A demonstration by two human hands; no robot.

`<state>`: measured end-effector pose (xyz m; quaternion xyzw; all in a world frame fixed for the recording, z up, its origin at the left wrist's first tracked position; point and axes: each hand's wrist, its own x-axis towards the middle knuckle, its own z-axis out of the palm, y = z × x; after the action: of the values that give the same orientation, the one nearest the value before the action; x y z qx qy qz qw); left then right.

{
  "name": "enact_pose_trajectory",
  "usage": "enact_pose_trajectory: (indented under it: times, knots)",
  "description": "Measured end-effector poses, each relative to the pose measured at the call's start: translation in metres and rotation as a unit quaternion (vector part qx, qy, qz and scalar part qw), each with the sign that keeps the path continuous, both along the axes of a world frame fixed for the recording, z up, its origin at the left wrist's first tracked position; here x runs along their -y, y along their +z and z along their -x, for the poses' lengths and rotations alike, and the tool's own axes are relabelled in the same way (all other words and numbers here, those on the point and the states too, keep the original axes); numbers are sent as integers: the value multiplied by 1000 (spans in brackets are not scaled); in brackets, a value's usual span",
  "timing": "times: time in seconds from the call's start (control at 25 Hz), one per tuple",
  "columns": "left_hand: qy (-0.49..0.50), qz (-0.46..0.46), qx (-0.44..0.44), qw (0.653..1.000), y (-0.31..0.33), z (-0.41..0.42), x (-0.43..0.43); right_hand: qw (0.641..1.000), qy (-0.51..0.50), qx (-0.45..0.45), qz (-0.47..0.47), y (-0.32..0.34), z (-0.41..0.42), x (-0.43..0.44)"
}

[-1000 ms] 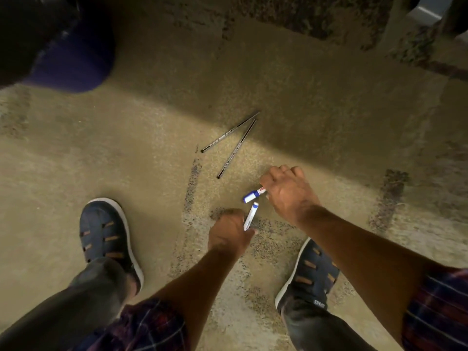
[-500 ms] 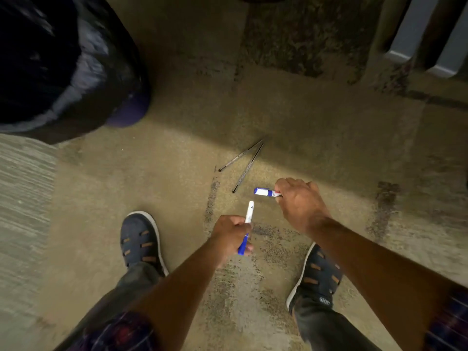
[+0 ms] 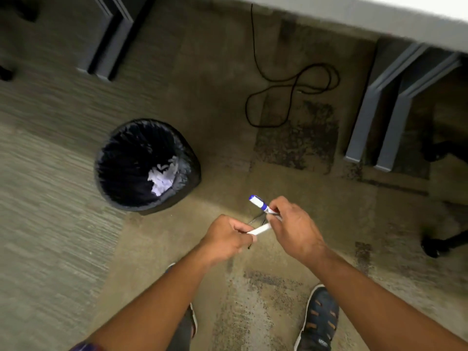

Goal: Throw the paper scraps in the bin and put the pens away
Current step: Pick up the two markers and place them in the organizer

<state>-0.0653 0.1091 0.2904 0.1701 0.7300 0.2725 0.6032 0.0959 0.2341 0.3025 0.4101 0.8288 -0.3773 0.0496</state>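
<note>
My left hand (image 3: pixel 226 238) is closed on a white marker (image 3: pixel 259 229) whose free end points right, toward my right hand. My right hand (image 3: pixel 295 228) grips a second white marker with a blue cap (image 3: pixel 258 202), cap pointing up and left. The two hands are close together at mid-frame, above the carpet. Between them, part of the thin dark pens (image 3: pixel 258 219) on the floor shows; most of their length is hidden. A round bin with a black liner (image 3: pixel 187 158) stands to the left, with crumpled white paper scraps (image 3: pixel 163 177) inside it.
A black cable (image 3: pixel 291 97) loops on the carpet beyond my hands. Grey desk legs (image 3: pixel 374 110) stand at the right under a white desk edge (image 3: pixel 379 19), more legs (image 3: pixel 109 39) at the upper left. Chair casters (image 3: pixel 433 247) sit at the far right. My shoes (image 3: pixel 320 320) are below.
The view has tilted up and back, so the whole bin, the cable and the desk legs now show. Both hands have risen from the floor and come closer, each still holding its marker.
</note>
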Motion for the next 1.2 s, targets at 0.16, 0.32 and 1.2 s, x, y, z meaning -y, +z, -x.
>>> enact_pose_trajectory:
  times: [0.16,0.32,1.2]
  knots:
    - [65,-51,2,997,65,30,-3,999,12,-9,39,57,16,-1]
    - [210,-79,22,974,104,61,4,992,-59,-70,88,97,43,9]
    - [303,-252,-120,911,311,299,114,966,-188,-151,92,321,293,117]
